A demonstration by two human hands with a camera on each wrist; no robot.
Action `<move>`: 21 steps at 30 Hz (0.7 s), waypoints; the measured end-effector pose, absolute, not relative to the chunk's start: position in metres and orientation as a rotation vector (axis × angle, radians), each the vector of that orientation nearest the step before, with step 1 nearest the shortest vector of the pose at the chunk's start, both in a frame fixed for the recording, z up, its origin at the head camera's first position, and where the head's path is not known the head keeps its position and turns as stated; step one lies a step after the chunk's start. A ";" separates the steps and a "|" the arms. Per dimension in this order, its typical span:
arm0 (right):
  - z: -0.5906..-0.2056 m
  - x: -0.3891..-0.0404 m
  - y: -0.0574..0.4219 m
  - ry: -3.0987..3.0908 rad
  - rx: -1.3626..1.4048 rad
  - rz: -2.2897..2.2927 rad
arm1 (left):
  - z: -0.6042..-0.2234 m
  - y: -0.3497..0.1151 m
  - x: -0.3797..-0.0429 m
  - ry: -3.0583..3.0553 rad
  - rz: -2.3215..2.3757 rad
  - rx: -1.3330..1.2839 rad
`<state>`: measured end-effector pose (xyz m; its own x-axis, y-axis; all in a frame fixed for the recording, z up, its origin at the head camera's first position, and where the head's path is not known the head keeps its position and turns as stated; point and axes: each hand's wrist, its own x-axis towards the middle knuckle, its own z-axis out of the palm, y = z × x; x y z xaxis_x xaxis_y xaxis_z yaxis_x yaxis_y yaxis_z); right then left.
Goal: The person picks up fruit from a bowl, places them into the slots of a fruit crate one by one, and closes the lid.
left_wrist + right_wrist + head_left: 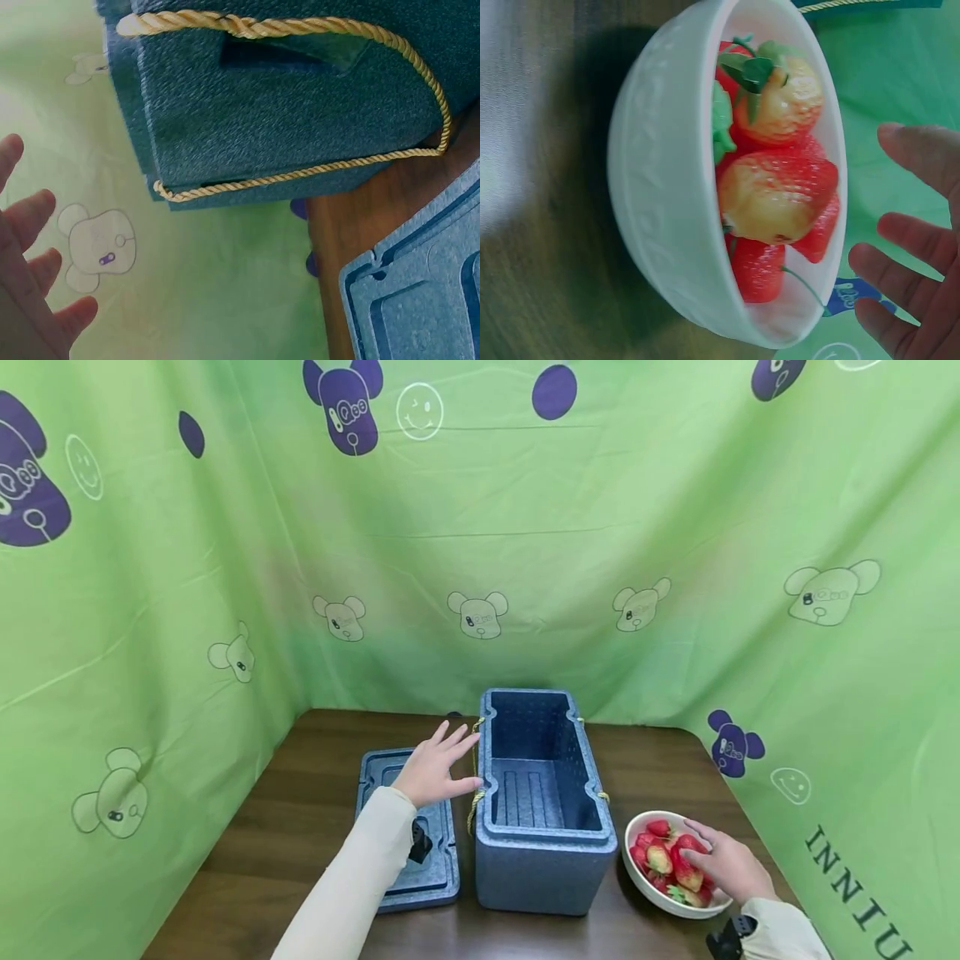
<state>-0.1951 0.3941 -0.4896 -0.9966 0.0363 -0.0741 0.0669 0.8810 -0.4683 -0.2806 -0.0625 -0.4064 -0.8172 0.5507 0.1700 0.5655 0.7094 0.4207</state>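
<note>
Two empty hands in the head view: the left hand (pixel 431 772), fingers spread, stands by the blue box's (pixel 540 877) left rim at lower centre, while the right hand (pixel 731 864), fingers loose, hovers over the strawberries (pixel 658 860) in the white bowl (pixel 667 180) at lower right. For a tidy pick, I'd say, thumb and fingertips should straddle one fruit, pinch gently and lift it clear of its neighbours. And what a bright heap: glossy red skins, some washed pale yellow, green leaves and thin stems poking out.
</note>
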 end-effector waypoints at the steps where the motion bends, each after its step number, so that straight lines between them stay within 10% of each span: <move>1: -0.491 -0.195 0.393 2.973 0.098 -0.753 | -0.407 -0.061 -0.281 -2.875 -0.701 -0.947; 21: -0.507 -0.192 0.391 2.965 0.158 -0.728 | -0.414 -0.038 -0.284 -2.945 -0.543 -1.012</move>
